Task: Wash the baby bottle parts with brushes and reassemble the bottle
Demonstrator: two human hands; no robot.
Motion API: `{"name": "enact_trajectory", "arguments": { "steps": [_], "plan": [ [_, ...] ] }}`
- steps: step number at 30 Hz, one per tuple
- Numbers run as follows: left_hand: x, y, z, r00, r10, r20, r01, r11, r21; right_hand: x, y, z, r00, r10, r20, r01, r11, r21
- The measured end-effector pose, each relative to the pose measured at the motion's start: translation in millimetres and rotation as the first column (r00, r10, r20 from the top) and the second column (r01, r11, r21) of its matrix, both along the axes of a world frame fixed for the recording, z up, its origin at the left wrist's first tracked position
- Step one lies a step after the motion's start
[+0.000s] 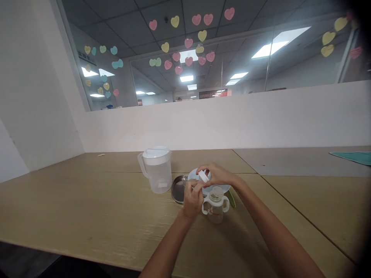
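Bottle (215, 215) upright on table (87, 208), just in front of plate (192, 174); white handles (226, 204) on, clear piece (218, 191) at mouth. Cap (203, 176) off bottle, pinched in right hand (216, 173). Left hand (193, 200) curled just beneath cap; whether gripping anything, cannot tell. Progress, as judged: bottle partly assembled, cap not on. Jug (159, 175) lidded; pan (177, 189) between jug and plate.

Wide passage over tabletop (72, 204) left of pitcher (158, 175); handled bottle (215, 212) blocks near side of plate (225, 188).

No readable text, only blurred red print (214, 212) on the bottle (216, 207)
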State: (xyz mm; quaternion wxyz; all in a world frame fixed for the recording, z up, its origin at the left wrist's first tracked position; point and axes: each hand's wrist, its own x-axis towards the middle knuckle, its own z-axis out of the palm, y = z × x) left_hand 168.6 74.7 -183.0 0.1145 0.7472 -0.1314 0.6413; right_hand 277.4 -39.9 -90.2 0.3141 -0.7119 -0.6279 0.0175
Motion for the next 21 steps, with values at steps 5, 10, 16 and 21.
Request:
{"name": "enact_trajectory", "arguments": {
  "steps": [5, 10, 16, 21],
  "plan": [
    [-1, -2, 2.3, 0.999, -0.016, 0.040, 0.011, 0.993, 0.114, 11, -6, 0.0, 0.996, 0.084, -0.011, -0.084, 0.995, -0.058],
    [2, 0, 4.9, 0.999, -0.006, 0.048, -0.009, 0.951, 0.309, 17, -16, 4.3, 0.984, 0.143, -0.102, -0.152, 0.984, -0.093],
    [-7, 2, 21.6, 0.995, 0.018, 0.100, -0.063, 0.878, 0.475, 16, -24, 9.2, 0.944, 0.211, -0.253, -0.236, 0.969, -0.073],
    [-14, 6, 28.1, 0.996, 0.046, 0.075, -0.078, 0.860, 0.505, 7, -23, 13.4, 0.966, 0.167, -0.198, -0.189, 0.977, -0.096]
  ]
}}
